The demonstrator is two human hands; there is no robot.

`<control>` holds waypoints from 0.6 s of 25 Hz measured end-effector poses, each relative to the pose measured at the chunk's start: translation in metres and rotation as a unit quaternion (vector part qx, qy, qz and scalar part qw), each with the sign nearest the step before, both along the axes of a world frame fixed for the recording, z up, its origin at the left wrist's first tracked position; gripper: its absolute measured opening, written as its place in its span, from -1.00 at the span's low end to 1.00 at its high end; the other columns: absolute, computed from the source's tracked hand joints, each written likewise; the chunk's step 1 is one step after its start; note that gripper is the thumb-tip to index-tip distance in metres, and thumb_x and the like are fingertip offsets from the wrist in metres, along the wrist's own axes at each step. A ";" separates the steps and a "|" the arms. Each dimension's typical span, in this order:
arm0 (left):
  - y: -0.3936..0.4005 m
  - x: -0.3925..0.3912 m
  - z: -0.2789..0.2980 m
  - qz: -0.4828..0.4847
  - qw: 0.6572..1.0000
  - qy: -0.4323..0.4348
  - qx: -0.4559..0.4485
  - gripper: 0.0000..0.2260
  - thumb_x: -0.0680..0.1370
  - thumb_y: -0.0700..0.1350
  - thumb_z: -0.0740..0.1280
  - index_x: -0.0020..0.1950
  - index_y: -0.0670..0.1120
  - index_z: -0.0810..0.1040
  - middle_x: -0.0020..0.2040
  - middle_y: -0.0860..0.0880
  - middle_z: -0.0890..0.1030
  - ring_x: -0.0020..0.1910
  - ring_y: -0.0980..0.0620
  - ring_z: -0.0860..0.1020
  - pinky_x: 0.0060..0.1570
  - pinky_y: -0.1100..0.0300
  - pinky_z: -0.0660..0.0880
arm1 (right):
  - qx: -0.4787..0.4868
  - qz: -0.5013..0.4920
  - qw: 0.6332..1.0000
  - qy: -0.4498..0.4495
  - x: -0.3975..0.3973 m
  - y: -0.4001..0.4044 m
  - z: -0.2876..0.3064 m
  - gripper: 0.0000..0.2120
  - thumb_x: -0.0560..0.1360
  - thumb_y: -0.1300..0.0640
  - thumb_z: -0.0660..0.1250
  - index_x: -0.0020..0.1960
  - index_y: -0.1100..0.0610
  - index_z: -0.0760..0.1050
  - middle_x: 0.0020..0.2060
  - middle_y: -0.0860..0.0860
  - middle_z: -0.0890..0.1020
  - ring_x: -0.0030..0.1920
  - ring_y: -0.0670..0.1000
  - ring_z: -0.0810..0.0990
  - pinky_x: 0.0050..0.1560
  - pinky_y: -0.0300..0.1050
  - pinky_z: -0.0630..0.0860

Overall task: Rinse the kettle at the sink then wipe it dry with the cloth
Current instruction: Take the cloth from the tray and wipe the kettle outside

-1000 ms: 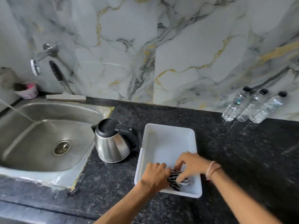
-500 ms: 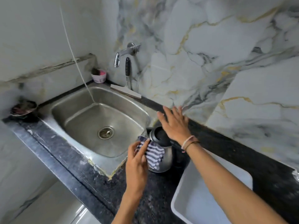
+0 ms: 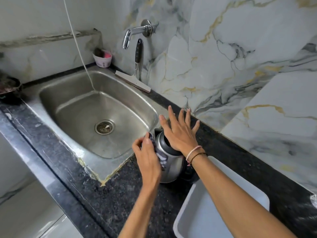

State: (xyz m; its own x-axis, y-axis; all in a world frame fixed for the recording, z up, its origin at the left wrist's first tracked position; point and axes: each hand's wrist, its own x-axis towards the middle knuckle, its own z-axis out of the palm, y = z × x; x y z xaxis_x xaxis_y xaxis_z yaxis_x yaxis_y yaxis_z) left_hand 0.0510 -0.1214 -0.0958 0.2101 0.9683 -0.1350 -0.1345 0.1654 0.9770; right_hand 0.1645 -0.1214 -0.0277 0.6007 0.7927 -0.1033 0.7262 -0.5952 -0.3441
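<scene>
A steel kettle (image 3: 171,167) with a black top stands on the dark counter just right of the sink (image 3: 96,115). My left hand (image 3: 148,157) presses a striped cloth (image 3: 162,158) against the kettle's left side. My right hand (image 3: 180,131) lies flat on the kettle's black lid, fingers spread. Much of the cloth is hidden under my left hand. The kettle's handle is mostly hidden behind my right wrist.
A wall tap (image 3: 135,33) hangs over the sink's back edge, with a squeegee (image 3: 135,74) leaning below it and a small pink-and-white cup (image 3: 103,58) in the corner. A white plastic tub (image 3: 221,210) sits on the counter at the lower right. A dark dish (image 3: 8,86) is at the far left.
Both hands lifted the cloth out of the white tub and brought it to the kettle. The left hand has since slid the cloth up the kettle's side. The view swung left toward the sink.
</scene>
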 end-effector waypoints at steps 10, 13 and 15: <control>-0.061 -0.008 -0.044 0.046 0.997 0.033 -0.061 -0.55 0.74 0.03 0.04 0.65 0.10 0.11 0.65 0.08 0.04 0.60 0.06 0.13 0.55 0.01 0.16 | 0.023 0.017 1.000 -0.013 0.000 0.001 0.001 -0.23 0.59 -0.45 -0.16 0.69 -0.12 -0.13 0.68 0.24 -0.04 0.68 0.17 -0.29 0.52 0.50 -0.32; -0.092 -0.003 -0.036 0.028 0.999 0.016 -0.024 -0.40 0.66 0.28 0.01 0.65 0.23 -0.14 0.62 0.26 -0.18 0.63 0.12 -0.06 0.51 0.09 0.04 | 0.029 0.025 0.999 -0.001 0.001 0.000 -0.001 -0.22 0.58 -0.47 -0.16 0.69 -0.13 -0.11 0.69 0.23 -0.03 0.68 0.17 -0.28 0.53 0.51 -0.32; -0.068 -0.003 -0.036 0.039 0.999 0.037 -0.010 -0.41 0.66 0.26 0.00 0.65 0.07 0.10 0.65 0.05 0.06 0.62 0.02 0.10 0.55 0.05 0.10 | 0.031 0.026 0.999 0.005 0.002 0.000 -0.001 -0.23 0.58 -0.47 -0.15 0.69 -0.13 -0.09 0.69 0.23 -0.01 0.68 0.16 -0.27 0.53 0.51 -0.30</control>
State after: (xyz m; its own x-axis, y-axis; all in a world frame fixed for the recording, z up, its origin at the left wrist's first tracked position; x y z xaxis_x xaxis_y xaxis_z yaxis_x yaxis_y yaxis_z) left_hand 0.0485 -0.1896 -0.1318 0.1222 0.9784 -0.1664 -0.0760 0.1764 0.9814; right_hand 0.1661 -0.1218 -0.0292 0.5583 0.8275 -0.0599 0.7513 -0.5348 -0.3867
